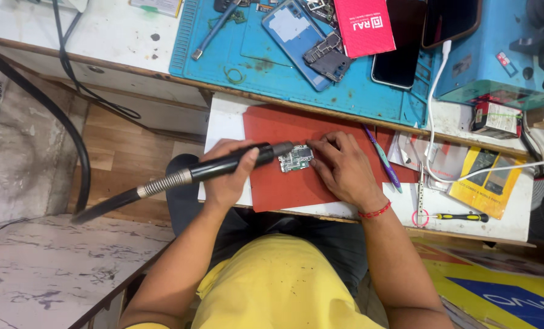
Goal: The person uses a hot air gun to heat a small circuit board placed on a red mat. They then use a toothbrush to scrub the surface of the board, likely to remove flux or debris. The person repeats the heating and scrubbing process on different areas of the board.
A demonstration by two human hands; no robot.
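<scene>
Left hand [226,173] wraps its fingers closed around a black hot-air handpiece [235,163], nozzle aimed right at a small green circuit board [296,158]; a ribbed hose [132,195] trails off the handle past the surface's left edge. Right hand [339,167] rests on the board's right side, fingers [317,146] curled down and pressing it, not wrapped around anything. Board lies on a red mat [284,125] near the front edge of the white surface [223,119]. Purple-green tweezers [382,158] just right of the right hand. Yellow-handled screwdriver [460,217] near the front right corner. Blue work mat [253,58] behind, carrying a blue phone back cover [287,27] and red card [363,24].
</scene>
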